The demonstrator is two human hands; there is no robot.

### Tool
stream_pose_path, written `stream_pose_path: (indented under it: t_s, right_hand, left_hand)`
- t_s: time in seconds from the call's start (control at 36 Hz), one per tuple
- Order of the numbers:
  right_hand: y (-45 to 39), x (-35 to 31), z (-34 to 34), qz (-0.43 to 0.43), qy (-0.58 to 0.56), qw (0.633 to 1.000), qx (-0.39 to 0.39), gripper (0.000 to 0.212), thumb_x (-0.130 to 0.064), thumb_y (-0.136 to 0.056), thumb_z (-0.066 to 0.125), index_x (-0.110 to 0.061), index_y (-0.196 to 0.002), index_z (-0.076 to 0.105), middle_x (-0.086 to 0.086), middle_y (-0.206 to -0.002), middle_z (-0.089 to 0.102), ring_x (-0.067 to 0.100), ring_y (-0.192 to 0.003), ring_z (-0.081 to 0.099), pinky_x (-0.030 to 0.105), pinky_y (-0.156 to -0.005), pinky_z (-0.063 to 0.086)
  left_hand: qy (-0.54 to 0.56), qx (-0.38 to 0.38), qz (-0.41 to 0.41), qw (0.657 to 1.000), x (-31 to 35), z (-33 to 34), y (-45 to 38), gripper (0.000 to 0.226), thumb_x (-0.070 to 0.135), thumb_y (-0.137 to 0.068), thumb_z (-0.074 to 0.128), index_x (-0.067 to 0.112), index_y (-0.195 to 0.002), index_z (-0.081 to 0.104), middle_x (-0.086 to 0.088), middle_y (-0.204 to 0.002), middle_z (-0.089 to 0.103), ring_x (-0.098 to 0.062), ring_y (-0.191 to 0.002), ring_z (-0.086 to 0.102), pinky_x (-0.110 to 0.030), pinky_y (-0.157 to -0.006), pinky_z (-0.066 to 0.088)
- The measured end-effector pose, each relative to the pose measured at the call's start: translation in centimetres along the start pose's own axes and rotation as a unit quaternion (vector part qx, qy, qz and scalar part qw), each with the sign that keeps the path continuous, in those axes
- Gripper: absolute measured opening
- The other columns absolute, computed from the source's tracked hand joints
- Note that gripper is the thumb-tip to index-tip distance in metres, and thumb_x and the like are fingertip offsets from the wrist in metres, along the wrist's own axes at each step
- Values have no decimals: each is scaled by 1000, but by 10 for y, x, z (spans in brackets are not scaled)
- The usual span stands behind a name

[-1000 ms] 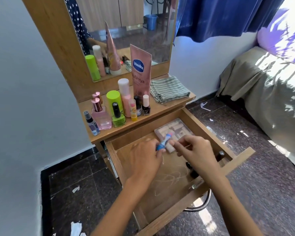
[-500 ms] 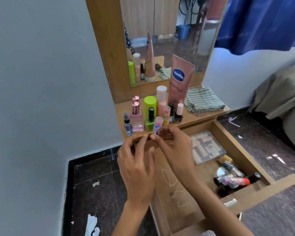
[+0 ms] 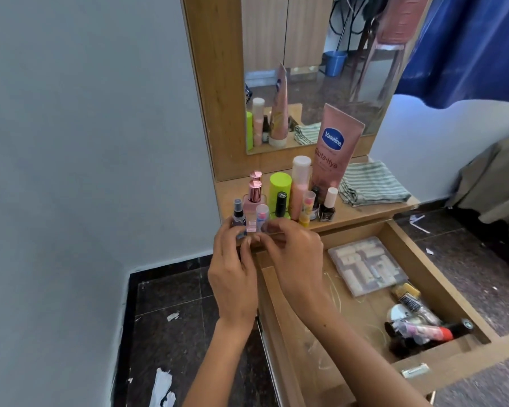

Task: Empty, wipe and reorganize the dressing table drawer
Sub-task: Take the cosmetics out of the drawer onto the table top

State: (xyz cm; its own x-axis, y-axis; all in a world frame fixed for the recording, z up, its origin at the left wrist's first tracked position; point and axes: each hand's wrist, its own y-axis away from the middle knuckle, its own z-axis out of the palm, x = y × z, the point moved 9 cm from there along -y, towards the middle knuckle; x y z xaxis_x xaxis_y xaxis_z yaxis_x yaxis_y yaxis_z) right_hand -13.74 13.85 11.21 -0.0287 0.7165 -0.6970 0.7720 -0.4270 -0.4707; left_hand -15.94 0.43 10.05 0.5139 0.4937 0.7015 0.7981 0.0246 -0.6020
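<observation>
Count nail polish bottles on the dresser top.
3: green bottle with black cap above the right hand; dark bottle half behind the yellow lip balm; white-capped dark bottle next to it. That hand and the left hand may hide more.

— What's past the furniture?
— A blue curtain (image 3: pixel 465 45) hanging top right, olive bedding (image 3: pixel 494 183) beneath it.
— And the dark floor (image 3: pixel 174 292)?
— White paper scraps (image 3: pixel 162 387) (torn, scattered) near the grey wall (image 3: pixel 80 142).
</observation>
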Motion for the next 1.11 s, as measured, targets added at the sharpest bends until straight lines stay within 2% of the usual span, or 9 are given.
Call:
stream_pose_path:
  t_s: [0.08,0.25,0.39,0.53,0.61,0.69,0.83,1.03,1.11]
  right_hand:
    - [-1,0,1,-1,3,1000,2,16,-26,-82,73,-16,-93,68,-5,-86,72,10,-77,69,37,-69,58]
    - [-5,-2,5,-14,38,999,12,18,-28,-82,74,-14,-89,65,-3,-80,71,13,-71,69,36,-64,58]
    - [-7,-1,5,-10,34,999,10,21,-30,-79,76,-14,-87,66,-3,-78,71,11,-71,68,36,-64,58]
    - [-3,0,-5,-2,0,1000,3,19,-29,-77,79,-16,-86,68,-7,-78,72,5,-72,68,33,-67,58]
    - [0,3,-16,-13,16,999,-41,14,-30,-78,77,-22,-86,69,-13,-79,71,0,-73,66,29,-69,58]
    - [7,10,-27,-41,81,983,-157,11,-31,-81,73,-25,-89,69,-14,-82,71,-2,-75,64,25,-72,56]
    - [29,71,-53,32,223,895,-384,19,-27,-85,69,-28,-104,70,-14,-98,72,3,-88,66,27,-86,51]
    - [41,129,-137,142,247,908,-307,25,-8,-80,71,-30,-92,74,-19,-79,69,-10,-67,59,-1,-62,37]
    - [47,139,-160,172,236,922,-255,24,-7,-77,73,-29,-89,75,-22,-75,66,-11,-70,60,10,-69,48]
  left_hand:
    - [-12,1,3,1000,-5,1,-3,10,0,-89,61,5,-94,68,-11,-120,62,-13,-110,58,-6,-93,39]
    - [-15,3,8,1000,-10,4,-9,9,2,-89,60,6,-89,68,-11,-114,65,-7,-106,57,-3,-92,37]
    - [-3,-6,21,1000,-10,5,-11,7,6,-90,61,8,-91,67,-8,-113,67,-20,-107,62,-40,-87,53]
    - [-15,17,38,999,-2,-3,-2,17,7,-90,64,9,-107,63,-7,-133,56,-20,-119,55,-42,-93,50]
    - [-20,40,64,997,9,-10,11,22,6,-90,63,8,-112,60,-13,-133,48,-26,-121,49,-47,-87,51]
    - [-18,24,116,993,28,-10,23,23,6,-88,66,8,-110,59,-14,-125,51,-24,-116,51,-44,-88,49]
    - [26,-139,176,974,60,26,40,8,12,-89,66,8,-97,68,-5,-106,61,-18,-101,57,-32,-86,47]
    - [53,-436,152,885,90,119,91,25,35,-81,68,24,-103,69,9,-99,59,-9,-98,49,-27,-83,42]
    - [20,-490,208,846,110,146,112,39,42,-76,73,23,-110,67,3,-102,60,-17,-99,51,-33,-81,43]
